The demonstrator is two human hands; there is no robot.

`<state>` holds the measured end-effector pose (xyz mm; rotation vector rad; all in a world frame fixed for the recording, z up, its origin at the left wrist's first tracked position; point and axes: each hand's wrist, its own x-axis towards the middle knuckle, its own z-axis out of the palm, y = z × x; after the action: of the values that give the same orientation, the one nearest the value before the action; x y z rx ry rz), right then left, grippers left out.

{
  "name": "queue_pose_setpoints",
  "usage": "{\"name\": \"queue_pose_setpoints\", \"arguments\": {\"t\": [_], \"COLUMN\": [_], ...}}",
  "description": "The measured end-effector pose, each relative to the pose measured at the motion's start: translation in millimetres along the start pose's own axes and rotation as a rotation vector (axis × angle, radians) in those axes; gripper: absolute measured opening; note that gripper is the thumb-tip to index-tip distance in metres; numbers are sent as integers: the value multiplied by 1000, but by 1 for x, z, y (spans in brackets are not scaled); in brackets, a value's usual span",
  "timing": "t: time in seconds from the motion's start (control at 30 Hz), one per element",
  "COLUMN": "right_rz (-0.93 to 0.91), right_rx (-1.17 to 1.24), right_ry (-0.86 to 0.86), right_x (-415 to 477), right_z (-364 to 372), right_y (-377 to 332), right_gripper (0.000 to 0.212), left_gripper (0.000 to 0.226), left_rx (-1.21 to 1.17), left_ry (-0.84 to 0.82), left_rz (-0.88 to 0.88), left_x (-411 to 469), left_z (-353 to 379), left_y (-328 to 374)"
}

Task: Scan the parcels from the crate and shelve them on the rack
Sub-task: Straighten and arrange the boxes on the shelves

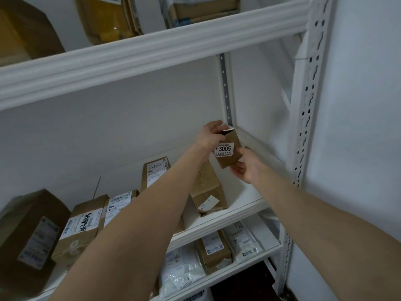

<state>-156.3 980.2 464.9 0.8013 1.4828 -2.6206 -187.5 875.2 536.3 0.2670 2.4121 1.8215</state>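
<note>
"2 hands were up at the white rack [308, 105]. What did they hold?"

"1 small brown parcel [230, 158]. It had a white label [224, 149] that said 3005. The left hand [209, 135] gripped the top of it, with the fingers curled over the edge. The right hand [245, 167] pinched its lower right side between the thumb and the fingers."

"Where was the parcel?"

"It was over the middle shelf [243, 198], far back on the right side, near the corner. It stood almost upright and tipped a little. I could not tell if it touched the shelf."

"What else sat on that shelf?"

"1 long brown box [208, 190] lay just beside the parcel, partly under the left arm. More brown boxes [82, 227] with white labels sat in a row to the left. The big box [28, 231] was at the far left."

"What was below?"

"On the lower shelf [238, 265], 1 little brown carton [214, 248] lay between white bags [182, 266]."

"What was up high?"

"On the top shelf [152, 46] sat some more parcels. 1 of them was a yellow bag [108, 18]."
</note>
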Motion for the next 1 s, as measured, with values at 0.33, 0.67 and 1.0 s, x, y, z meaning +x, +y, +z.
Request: {"name": "queue_pose_setpoints", "arguments": {"t": [0.33, 0.67, 1.0], "right_rz": [-26, -42, -163], "right_rx": [-134, -334, -539], "right_ry": [72, 274, 302], "right_x": [21, 78, 59], "right_z": [-28, -54, -36], "right_y": [8, 26, 15], "right_gripper": [23, 28, 18], "left_gripper": [48, 20, 33], "left_rx": [261, 144, 1], "left_ry": [-130, -2, -132], "left_rz": [-38, -348, -498], "left_x": [1, 12, 6], "left_z": [42, 62, 62], "left_y": [-40, -78, -70]}}
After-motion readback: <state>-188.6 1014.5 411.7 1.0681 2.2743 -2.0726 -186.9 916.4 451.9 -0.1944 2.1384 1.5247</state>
